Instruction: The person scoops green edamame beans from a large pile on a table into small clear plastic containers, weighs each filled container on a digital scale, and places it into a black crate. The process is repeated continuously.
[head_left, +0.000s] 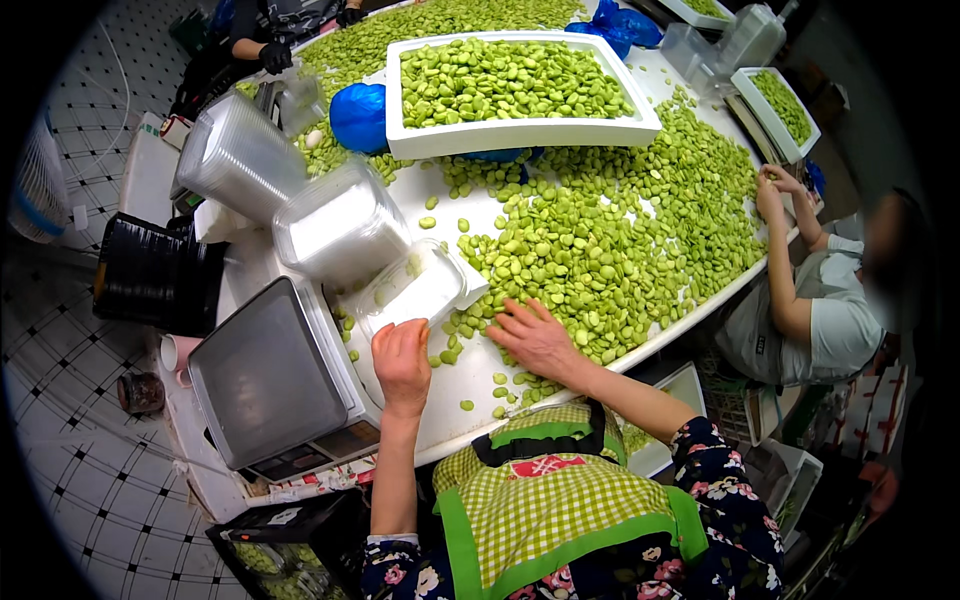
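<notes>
Loose shelled broad beans (570, 262) lie in a wide heap on the white table (457, 405) before me. My right hand (536, 339) rests at the heap's near edge, palm down, fingers apart on the beans. Just to its left is a clear plastic tub (412, 289) with a few beans in it, tilted on a white block (472, 283). My left hand (403, 364) is at the tub's near side with its fingers drawn together. Whether anything is inside those fingers is hidden.
A scale with a grey platform (270, 371) stands left of my left hand. Stacked clear tubs (341, 217) rise behind it. A white foam box (525, 135) of beans sits over blue bags (358, 116). One person (810, 292) works at right, another's gloved hand (275, 57) at far left.
</notes>
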